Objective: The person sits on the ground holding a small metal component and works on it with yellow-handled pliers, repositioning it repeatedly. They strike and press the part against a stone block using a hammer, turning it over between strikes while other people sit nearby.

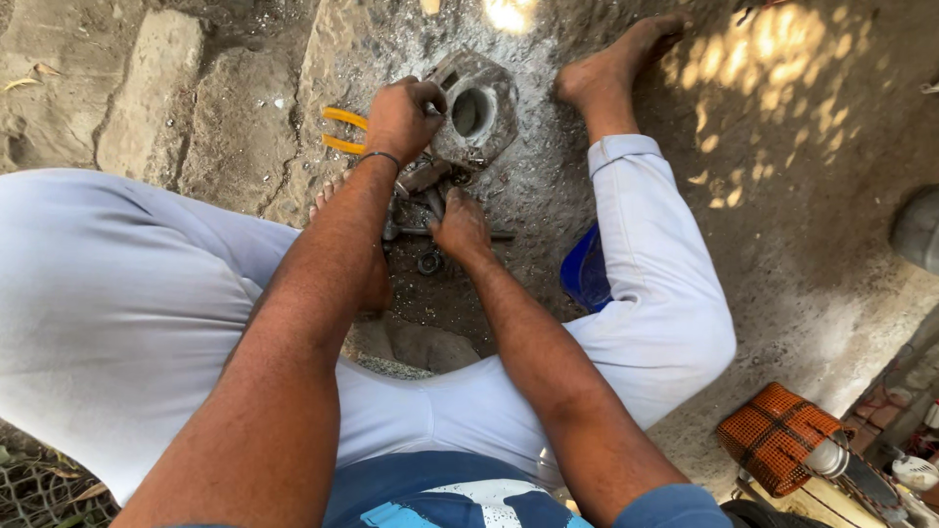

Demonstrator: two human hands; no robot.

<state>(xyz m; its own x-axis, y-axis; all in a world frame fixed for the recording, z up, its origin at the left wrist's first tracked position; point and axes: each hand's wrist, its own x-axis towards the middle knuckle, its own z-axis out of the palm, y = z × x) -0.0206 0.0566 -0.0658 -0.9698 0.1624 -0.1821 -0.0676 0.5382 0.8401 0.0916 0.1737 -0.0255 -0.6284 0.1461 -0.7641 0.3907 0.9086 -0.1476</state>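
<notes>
Left grip (403,115) clenched on one grey metal housing (479,110), right grip (460,227) state unclear, beside two yellow plier handles (343,130).

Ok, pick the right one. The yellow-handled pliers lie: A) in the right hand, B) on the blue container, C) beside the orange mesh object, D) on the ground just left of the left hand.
D: the yellow-handled pliers lie on the ground, their handles showing just left of the left hand, which grips the grey metal part.
</notes>
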